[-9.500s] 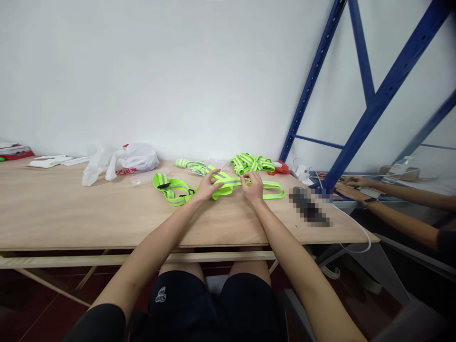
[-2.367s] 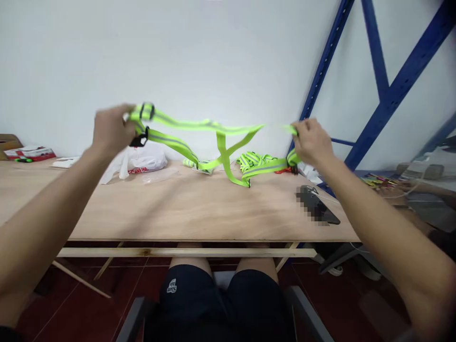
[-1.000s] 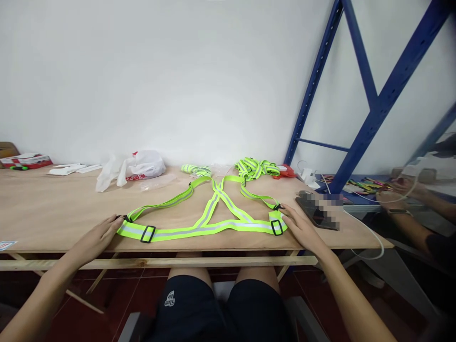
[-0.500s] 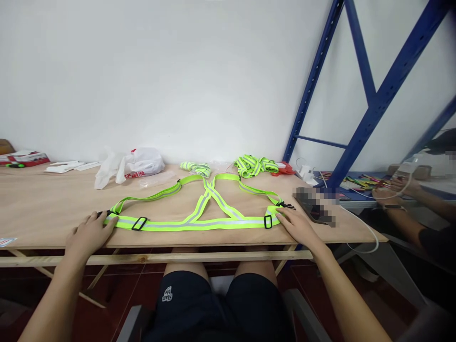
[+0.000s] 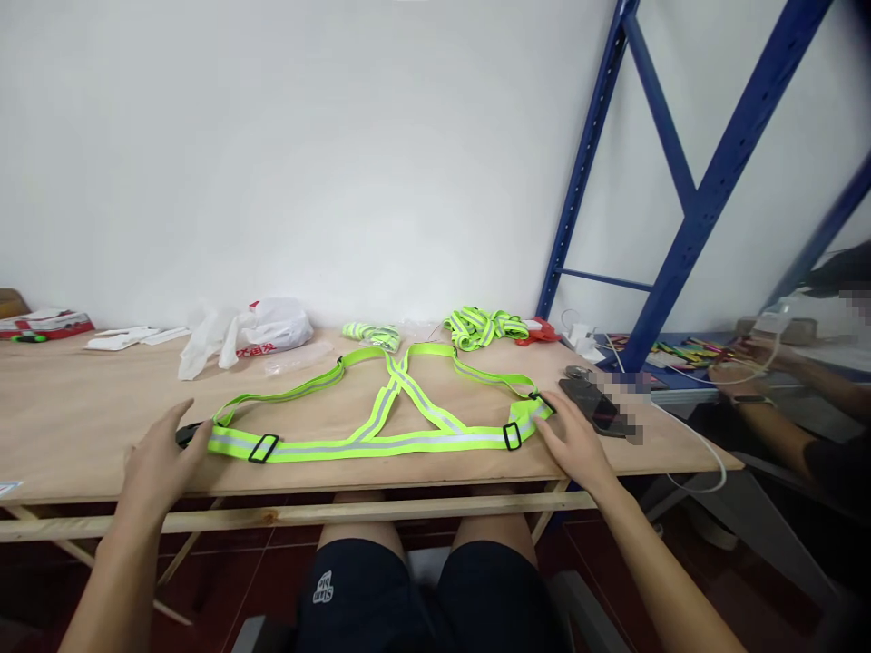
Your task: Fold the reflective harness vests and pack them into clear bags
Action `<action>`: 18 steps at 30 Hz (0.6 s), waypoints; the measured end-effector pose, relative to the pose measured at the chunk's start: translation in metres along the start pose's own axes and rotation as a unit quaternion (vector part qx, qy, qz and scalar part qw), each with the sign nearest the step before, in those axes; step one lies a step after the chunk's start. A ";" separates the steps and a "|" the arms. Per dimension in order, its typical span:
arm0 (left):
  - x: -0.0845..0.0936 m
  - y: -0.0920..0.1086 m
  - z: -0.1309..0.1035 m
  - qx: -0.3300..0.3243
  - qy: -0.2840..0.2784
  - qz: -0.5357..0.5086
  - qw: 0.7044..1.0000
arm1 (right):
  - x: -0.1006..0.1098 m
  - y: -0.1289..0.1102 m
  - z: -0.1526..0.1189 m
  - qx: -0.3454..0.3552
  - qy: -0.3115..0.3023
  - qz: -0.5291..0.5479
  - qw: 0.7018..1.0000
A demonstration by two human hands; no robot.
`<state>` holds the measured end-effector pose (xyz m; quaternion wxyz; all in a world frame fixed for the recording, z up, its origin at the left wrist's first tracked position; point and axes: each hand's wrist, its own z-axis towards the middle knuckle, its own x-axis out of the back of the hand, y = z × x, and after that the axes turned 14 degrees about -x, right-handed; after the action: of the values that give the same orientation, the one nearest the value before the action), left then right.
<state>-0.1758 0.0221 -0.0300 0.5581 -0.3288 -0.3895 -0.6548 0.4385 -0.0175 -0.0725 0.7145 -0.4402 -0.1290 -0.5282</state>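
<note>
A neon-yellow reflective vest [image 5: 381, 448] made of elastic straps with grey stripes lies spread on the table, its waist strap along the front and its shoulder straps crossing behind. Black slide adjusters sit near both ends of the waist strap. My left hand [image 5: 158, 458] grips the vest's left end at a black buckle [image 5: 187, 433], partly hidden between thumb and fingers. At the opposite end, my right hand [image 5: 575, 442] pinches the strap by another black buckle [image 5: 544, 402]; that end is raised and slightly twisted.
Behind the vest lie a folded reflective strap bundle [image 5: 371, 336], a loose heap of reflective straps [image 5: 486, 326] and a white plastic bag [image 5: 276, 325]. A dark phone [image 5: 589, 404] is right of my right hand. A blue rack [image 5: 687, 218] rises at right, near another person's arm [image 5: 776, 426].
My hands have gone from lying on the strap ends to gripping them at the buckles. The right end is lifted and turned. The view has tilted slightly.
</note>
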 end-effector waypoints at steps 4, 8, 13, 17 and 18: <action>0.015 0.051 -0.016 -0.099 0.053 -0.119 0.986 | 0.013 -0.032 -0.012 0.069 0.051 0.005 0.996; 0.000 0.078 -0.035 -0.251 -0.101 -0.182 0.945 | 0.017 -0.060 -0.017 0.109 0.003 -0.048 0.993; -0.034 0.063 -0.048 -0.255 -0.120 -0.131 0.950 | 0.013 -0.065 -0.021 0.110 -0.095 -0.106 0.984; -0.040 0.050 -0.052 -0.268 -0.114 -0.114 0.950 | 0.011 -0.061 -0.023 0.081 -0.187 -0.112 0.973; -0.040 0.049 -0.054 -0.269 -0.108 -0.112 0.950 | 0.011 -0.060 -0.023 0.069 -0.205 -0.111 0.970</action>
<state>-0.1207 -0.0099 -0.0833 0.3267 -0.4903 -0.2912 -0.7537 0.3843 -0.0456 -0.0487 0.6385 -0.4720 -0.3565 -0.4924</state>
